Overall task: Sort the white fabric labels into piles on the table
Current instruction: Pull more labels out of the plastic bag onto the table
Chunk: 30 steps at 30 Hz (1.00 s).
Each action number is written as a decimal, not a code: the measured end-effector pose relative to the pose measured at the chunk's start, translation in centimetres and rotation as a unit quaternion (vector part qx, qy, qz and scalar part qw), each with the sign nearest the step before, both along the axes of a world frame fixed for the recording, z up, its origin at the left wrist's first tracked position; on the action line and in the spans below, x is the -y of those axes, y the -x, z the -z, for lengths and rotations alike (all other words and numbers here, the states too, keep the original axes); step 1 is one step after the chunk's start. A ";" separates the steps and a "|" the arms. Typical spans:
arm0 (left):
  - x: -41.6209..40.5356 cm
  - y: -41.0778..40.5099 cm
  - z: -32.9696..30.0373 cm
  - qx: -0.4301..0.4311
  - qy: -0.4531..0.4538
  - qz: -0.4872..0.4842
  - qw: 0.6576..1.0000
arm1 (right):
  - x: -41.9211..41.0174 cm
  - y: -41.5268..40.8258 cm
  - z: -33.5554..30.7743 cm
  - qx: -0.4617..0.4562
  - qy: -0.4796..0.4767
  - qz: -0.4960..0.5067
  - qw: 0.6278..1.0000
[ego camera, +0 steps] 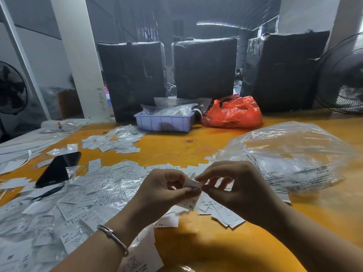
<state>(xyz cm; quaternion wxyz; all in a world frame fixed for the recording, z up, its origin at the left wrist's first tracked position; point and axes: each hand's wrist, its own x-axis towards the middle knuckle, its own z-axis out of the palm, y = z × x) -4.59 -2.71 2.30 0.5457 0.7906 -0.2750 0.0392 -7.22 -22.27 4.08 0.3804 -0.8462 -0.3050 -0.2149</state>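
Two hands: both met over the near middle of the table (196, 146), each pinching the same white label (193, 184).
Left hand (163, 190): thumb and forefinger closed narrowly on the label's left side, other fingers curled behind; a silver bangle (113, 237) sat on the wrist.
Right hand (233, 190): thumb and forefinger tips nipped the label's right edge, the remaining fingers loosely bent below it.
Held label: a small white strip raised just above the scattered pieces; only a short folded part showed between the fingertips, so its long axis could not be told.
Readable print: "XL" on a label (189, 205) lying directly beneath the left thumb; "SX" on labels (67, 235) at the lower left, reading upside down; "S" on a piece under the right hand. Finer print was too small to read.
Loose labels (82, 199): a wide, overlapping spread across the left and centre of the table, mixed with crinkled clear film.
Far pile (117, 142): a smaller cluster of labels further back, apart from the main spread.
Clear plastic bag (290, 154): puffed up at the right, just beyond the right hand, with black printed lines too blurred to read.
Black phone (57, 169): lay slantwise at the left among the labels.
Lilac tray (165, 122): at the back, holding clear packets.
Red plastic bag (233, 112): just beside the tray, on its right.
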 end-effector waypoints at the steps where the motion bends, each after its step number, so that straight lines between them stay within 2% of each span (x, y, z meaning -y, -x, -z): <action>1: 0.0 0.0 0.0 0.000 0.002 0.001 1.000 | 0.0 0.0 0.0 0.001 0.010 -0.005 1.000; 13: -0.2 -0.3 0.2 0.001 -0.039 -0.003 0.999 | 0.7 -0.7 0.2 -0.073 0.042 -0.043 0.996; 15: -0.4 -0.5 0.2 0.001 -0.030 -0.020 0.999 | 1.1 -0.9 0.1 -0.032 0.081 0.014 0.996; 17: -0.9 -0.7 0.0 -0.001 -0.008 -0.051 0.999 | 2.1 -1.6 0.1 0.006 0.110 0.147 0.983; 20: -1.5 -1.1 -0.3 -0.001 0.018 -0.107 0.994 | 4.1 -3.1 0.4 -0.029 0.164 0.347 0.923; 22: -1.8 -1.3 -0.3 0.003 0.015 -0.142 0.990 | 5.3 -4.3 0.7 -0.071 0.208 0.427 0.877; 26: -2.4 -1.9 0.2 0.036 -0.061 -0.212 0.975 | 7.2 -5.6 1.2 -0.123 0.187 0.517 0.826; 30: -2.9 -2.3 0.6 0.037 -0.146 -0.263 0.953 | 8.9 -6.3 2.6 -0.136 0.242 0.494 0.824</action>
